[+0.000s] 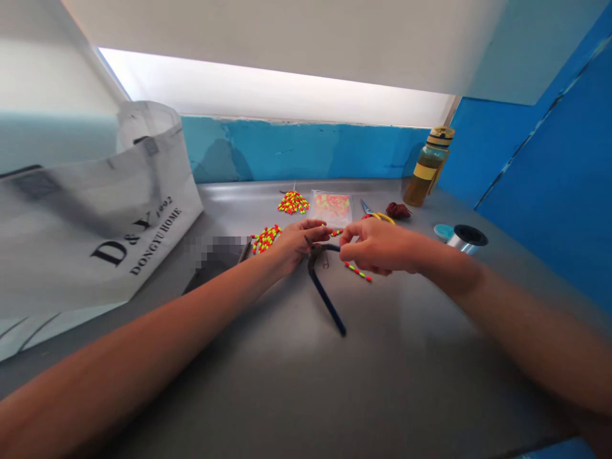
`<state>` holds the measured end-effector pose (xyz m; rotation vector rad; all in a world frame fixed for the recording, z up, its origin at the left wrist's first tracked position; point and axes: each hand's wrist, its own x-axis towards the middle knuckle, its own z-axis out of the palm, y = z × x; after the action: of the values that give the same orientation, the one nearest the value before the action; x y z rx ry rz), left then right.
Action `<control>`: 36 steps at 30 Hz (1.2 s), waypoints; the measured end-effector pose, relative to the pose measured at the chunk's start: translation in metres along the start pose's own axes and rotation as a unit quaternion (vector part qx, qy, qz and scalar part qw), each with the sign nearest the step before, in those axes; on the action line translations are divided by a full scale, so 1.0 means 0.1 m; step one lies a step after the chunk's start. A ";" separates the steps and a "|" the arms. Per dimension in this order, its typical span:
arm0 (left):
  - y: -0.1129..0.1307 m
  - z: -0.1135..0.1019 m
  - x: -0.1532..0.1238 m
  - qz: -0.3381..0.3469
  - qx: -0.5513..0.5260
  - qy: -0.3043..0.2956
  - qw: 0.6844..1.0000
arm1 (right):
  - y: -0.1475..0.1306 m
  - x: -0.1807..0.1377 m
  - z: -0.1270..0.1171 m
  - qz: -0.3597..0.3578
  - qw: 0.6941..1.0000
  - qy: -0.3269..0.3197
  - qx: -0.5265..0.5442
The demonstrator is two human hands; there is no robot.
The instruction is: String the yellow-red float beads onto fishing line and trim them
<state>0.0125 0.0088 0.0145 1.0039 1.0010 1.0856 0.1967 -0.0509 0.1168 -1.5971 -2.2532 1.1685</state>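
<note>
My left hand [300,241] and my right hand [377,245] meet over the middle of the grey table [335,370], fingers pinched together. Between the fingertips is a small red-and-yellow bead piece [336,233]. Dark blue-handled pliers [322,280] lie just under my left hand, one handle pointing toward me; I cannot tell whether the hand grips them. A short strand of red-and-yellow beads [358,273] lies on the table below my right hand.
Piles of red-and-yellow beads [266,238] [293,203] and a clear bag of beads [331,207] lie behind my hands. Scissors [375,213], a dark red lump [398,210], an amber bottle [429,167], a line spool [467,237] sit right. A white bag [95,217] stands left.
</note>
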 end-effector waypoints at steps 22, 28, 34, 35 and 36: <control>0.02 -0.03 0.02 -0.009 0.056 -0.035 0.998 | 0.29 0.28 -0.08 -0.003 0.962 0.091 -0.258; 0.04 -0.01 0.02 -0.017 0.044 -0.029 0.998 | 0.34 0.33 -0.05 -0.034 0.992 0.045 -0.114; 0.03 -0.03 0.03 -0.017 0.031 -0.042 0.998 | 0.40 0.34 -0.09 -0.035 0.980 0.090 -0.172; 0.03 -0.03 0.03 -0.016 0.030 -0.043 0.998 | 0.41 0.35 -0.08 -0.036 0.975 0.094 -0.197; 0.02 -0.03 0.02 -0.016 0.030 -0.044 0.998 | 0.43 0.37 -0.08 -0.039 0.972 0.090 -0.213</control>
<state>0.0096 0.0119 0.0158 1.0713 0.9794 0.9834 0.2166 -0.0103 0.0828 -1.6465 -2.5316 0.5132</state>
